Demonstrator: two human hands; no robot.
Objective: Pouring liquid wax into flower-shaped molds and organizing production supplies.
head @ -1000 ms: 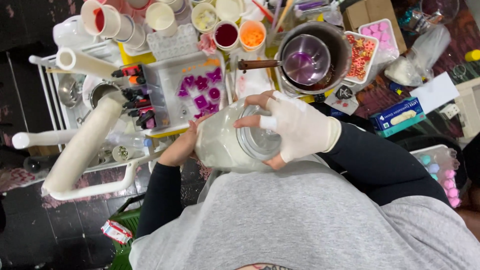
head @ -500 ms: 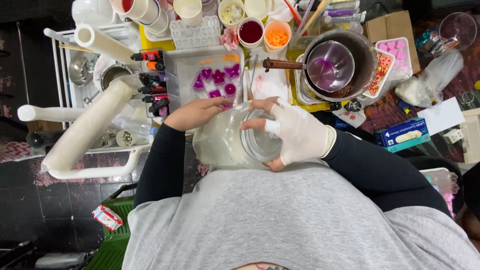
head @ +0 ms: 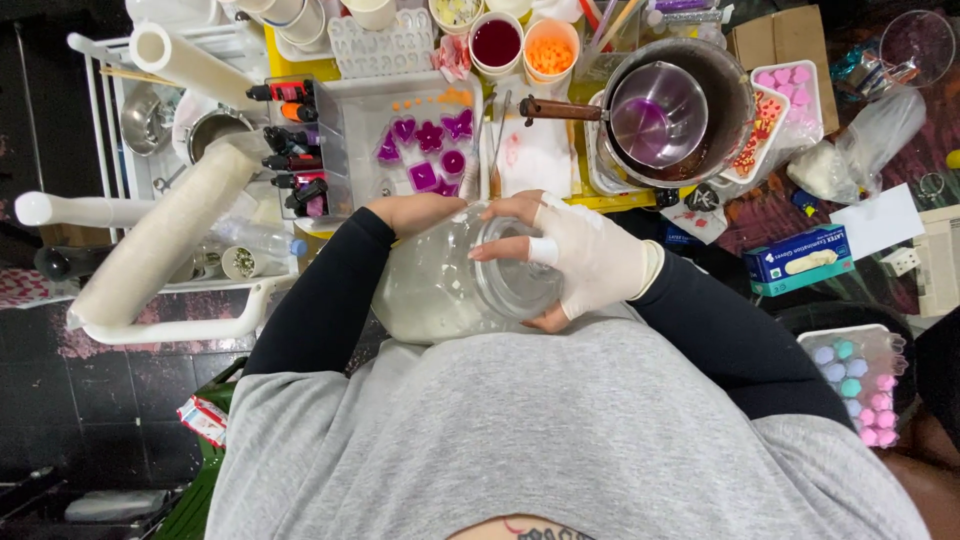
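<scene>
While the large clear glass jar [head: 450, 285] of milky white material lies tipped on its side against the person's grey shirt, at the near edge of the crowded tabletop, both hands are on it. The right hand [head: 585, 262], in a fingerless white wrap with a taped finger, is spread over the jar's round lid with its fingers curled around the rim. The left hand [head: 418, 212] cups the far side of the jar's body, fingers pressed together as far as they show; most of them are hidden behind the glass.

Compared with a second ago, the left arm has straightened along the jar and the jar has rolled flatter, its lid now facing the right palm squarely. That reads as a firmer brace for twisting the lid, though the lid looks still seated.

Just beyond the jar, towards the far edge, sits a clear plastic tray [head: 350, 150] holding purple moulded shapes [head: 430, 150]. To its right is a steel saucepan [head: 660, 115] with a wooden handle and purple liquid, nested in a larger pot. Cups of red and orange material [head: 525, 45] stand along the far edge.
</scene>
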